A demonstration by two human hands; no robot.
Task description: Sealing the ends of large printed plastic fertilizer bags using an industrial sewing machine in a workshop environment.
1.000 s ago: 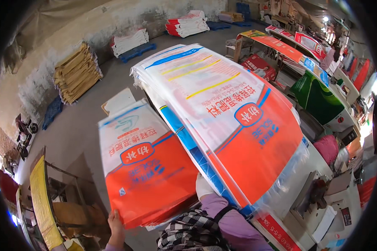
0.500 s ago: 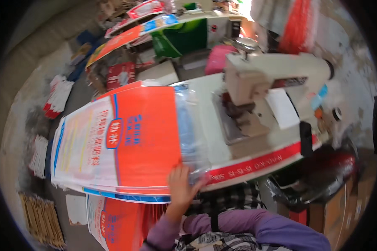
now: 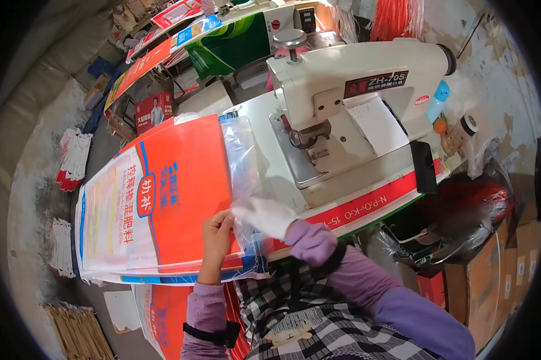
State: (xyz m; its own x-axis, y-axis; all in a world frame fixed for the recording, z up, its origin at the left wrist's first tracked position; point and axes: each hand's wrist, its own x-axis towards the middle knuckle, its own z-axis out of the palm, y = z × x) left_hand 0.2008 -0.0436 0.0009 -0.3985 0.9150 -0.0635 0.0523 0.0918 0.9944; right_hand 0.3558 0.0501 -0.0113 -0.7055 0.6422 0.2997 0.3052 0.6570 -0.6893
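Observation:
A stack of orange and white printed woven sacks (image 3: 189, 174) lies on the machine table, with a clear plastic liner (image 3: 241, 150) sticking out of the top sack's right-hand end. My left hand (image 3: 216, 240), bare, is closed at that end near the front corner, its fingertips pinching the sack's edge. My right hand (image 3: 267, 217), in a white glove, has its fingers bunched on the liner beside the left fingertips. What lies under the glove is hidden. To the right of the sacks stands a cream sewing machine (image 3: 342, 90), its needle area apart from both hands.
More orange sacks (image 3: 173, 309) hang below the table's front edge. A black phone-like slab (image 3: 423, 167) sits at the table's front right. Thread cones (image 3: 462, 127) stand near the wall. Cardboard boxes (image 3: 479, 287) and a black plastic bag (image 3: 459, 240) are at lower right.
My gloved right hand has come into view and reached the liner. My left hand has shifted left along the sack's end and now pinches there. The view has turned, showing more of the machine.

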